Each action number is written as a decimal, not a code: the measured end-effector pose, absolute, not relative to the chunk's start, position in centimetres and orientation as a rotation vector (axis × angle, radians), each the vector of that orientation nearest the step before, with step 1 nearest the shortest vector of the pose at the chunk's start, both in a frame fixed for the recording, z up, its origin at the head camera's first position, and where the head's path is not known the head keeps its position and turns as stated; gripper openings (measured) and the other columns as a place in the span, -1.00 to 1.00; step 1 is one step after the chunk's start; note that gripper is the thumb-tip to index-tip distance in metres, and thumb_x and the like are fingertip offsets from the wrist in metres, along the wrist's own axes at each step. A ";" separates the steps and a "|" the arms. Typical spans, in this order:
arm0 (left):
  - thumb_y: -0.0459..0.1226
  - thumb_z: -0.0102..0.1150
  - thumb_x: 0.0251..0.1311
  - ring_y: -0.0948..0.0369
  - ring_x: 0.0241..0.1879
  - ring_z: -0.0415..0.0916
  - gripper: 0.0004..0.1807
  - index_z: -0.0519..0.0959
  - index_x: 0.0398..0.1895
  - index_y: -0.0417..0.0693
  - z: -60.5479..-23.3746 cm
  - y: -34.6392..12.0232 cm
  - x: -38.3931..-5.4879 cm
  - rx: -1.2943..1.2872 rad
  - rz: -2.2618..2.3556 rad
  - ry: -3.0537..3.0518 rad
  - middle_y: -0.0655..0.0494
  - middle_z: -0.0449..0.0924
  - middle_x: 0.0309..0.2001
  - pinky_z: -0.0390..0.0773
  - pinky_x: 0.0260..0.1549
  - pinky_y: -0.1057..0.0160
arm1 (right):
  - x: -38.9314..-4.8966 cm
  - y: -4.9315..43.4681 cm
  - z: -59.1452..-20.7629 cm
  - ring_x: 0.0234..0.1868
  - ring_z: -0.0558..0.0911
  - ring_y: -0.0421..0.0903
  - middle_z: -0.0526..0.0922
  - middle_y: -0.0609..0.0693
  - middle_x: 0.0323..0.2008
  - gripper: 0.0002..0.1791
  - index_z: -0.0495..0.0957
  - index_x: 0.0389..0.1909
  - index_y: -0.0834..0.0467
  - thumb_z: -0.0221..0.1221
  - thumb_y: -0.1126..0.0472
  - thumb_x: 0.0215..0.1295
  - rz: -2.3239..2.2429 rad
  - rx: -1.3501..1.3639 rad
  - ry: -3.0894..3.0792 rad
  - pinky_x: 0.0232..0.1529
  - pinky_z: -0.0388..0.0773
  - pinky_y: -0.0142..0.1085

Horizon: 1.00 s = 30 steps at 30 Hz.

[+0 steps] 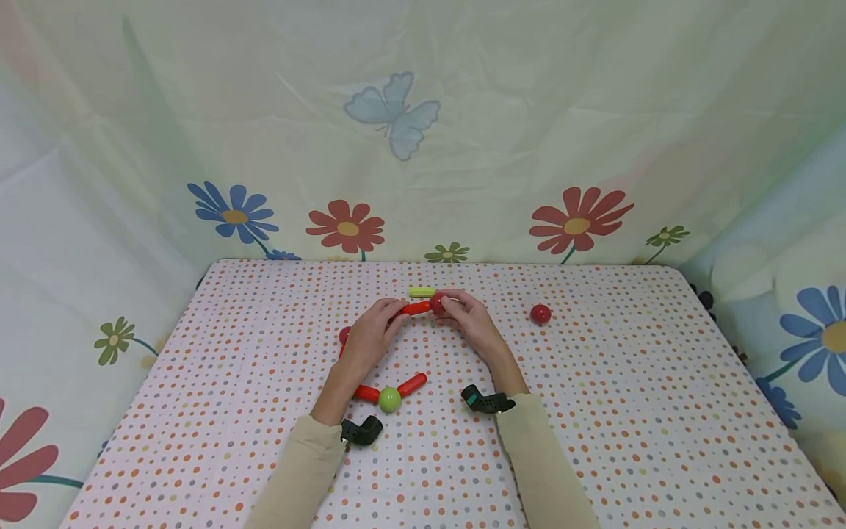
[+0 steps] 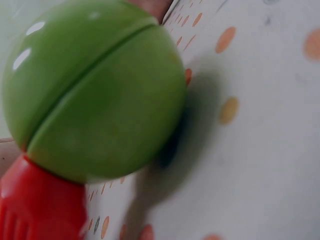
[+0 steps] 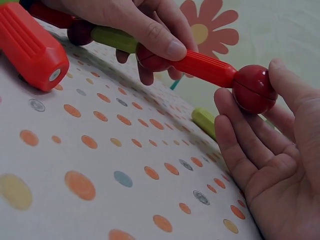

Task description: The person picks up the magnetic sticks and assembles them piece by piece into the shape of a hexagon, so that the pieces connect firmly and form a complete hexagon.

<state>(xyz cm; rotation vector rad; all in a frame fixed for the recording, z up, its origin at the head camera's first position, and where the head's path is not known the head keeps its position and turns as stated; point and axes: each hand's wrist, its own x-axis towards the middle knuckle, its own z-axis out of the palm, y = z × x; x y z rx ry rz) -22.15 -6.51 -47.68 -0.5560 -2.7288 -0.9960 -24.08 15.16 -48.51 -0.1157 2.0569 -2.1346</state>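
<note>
A chain of toy magnetic rods and balls runs under and between the two hands. My left hand [image 1: 371, 336] grips it at a red ball [image 3: 150, 59], thumb reaching onto the red rod [image 3: 204, 66]. At that rod's far end, my right hand [image 1: 473, 325] holds another red ball [image 3: 255, 89] between thumb and fingers. A green rod [image 3: 114, 39] joins the left-hand ball to a further red ball [image 3: 80, 32]. Nearer the body, a green ball [image 1: 390, 400] connects two red rods; it looms large in the left wrist view, where the left fingers are mostly hidden.
A loose red ball [image 1: 540, 314] lies right of the right hand. Beyond the hands rests a yellow-green rod [image 1: 421, 292]. The table has a dotted cloth [image 1: 628, 411], with a flowered curtain [image 1: 502, 132] behind and at the sides.
</note>
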 end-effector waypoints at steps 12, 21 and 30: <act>-0.18 0.17 0.31 0.16 -0.07 0.53 -0.60 0.53 0.21 0.00 -47.4 -6.5 -22.1 -0.534 -0.942 -2.698 0.07 0.56 0.06 0.60 -0.07 0.16 | -24.0 15.3 -48.5 -0.04 0.65 -0.17 0.48 0.21 0.19 -0.49 0.38 0.26 0.20 0.09 0.01 0.42 -2.114 -0.131 2.135 0.02 0.60 -0.38; -0.20 0.18 0.30 0.10 -0.01 0.55 -0.62 0.54 0.17 0.02 -47.2 -6.5 -22.2 -0.484 -0.872 -2.686 0.04 0.55 0.08 0.59 0.01 0.12 | -23.9 15.3 -48.4 0.07 0.62 -0.09 0.49 0.16 0.20 -0.55 0.40 0.24 0.16 0.12 0.09 0.40 -2.043 -0.105 2.176 0.02 0.59 -0.37; -0.09 0.27 0.22 0.15 -0.18 0.46 -0.57 0.56 0.17 0.15 -46.9 -6.8 -22.0 -0.418 -0.772 -2.774 0.08 0.56 -0.05 0.52 -0.26 0.23 | -23.8 15.4 -48.4 0.00 0.63 -0.17 0.56 0.19 0.10 -0.58 0.45 0.20 0.15 0.17 0.14 0.36 -1.962 -0.226 2.216 0.01 0.59 -0.39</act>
